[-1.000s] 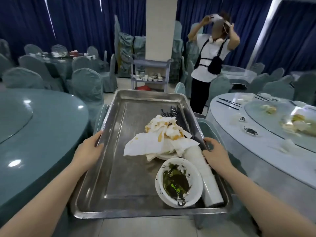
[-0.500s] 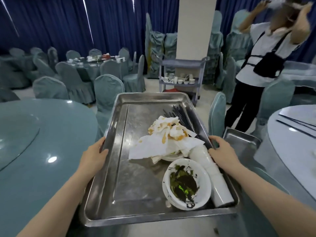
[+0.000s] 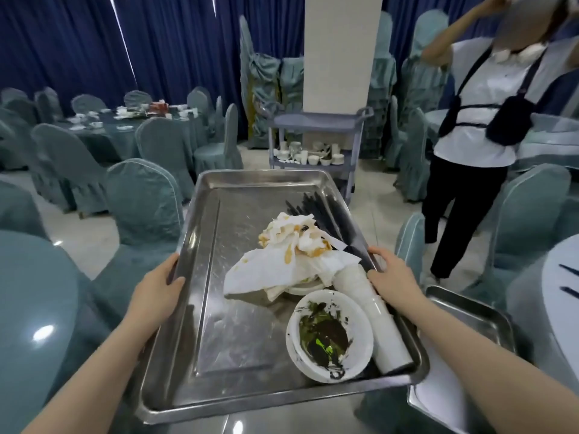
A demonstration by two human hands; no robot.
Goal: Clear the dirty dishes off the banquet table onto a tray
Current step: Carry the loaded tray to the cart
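Steel tray [image 3: 200, 302] carried at waist height between covered chairs; left hand [image 3: 156, 292] and right hand [image 3: 391, 280] clamp its long rims. Aboard: sauce-smeared bowl [image 3: 329, 336], soiled napkins [image 3: 291, 255], stacked cups [image 3: 376, 314], black chopsticks [image 3: 319, 208].

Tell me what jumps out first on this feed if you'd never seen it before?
The steel tray fills the middle, gripped by the left hand and right hand on its long rims. On its right half, stained napkins are heaped behind a white bowl smeared with dark sauce, beside a lying stack of white cups. At upper right stands a person in a white shirt.
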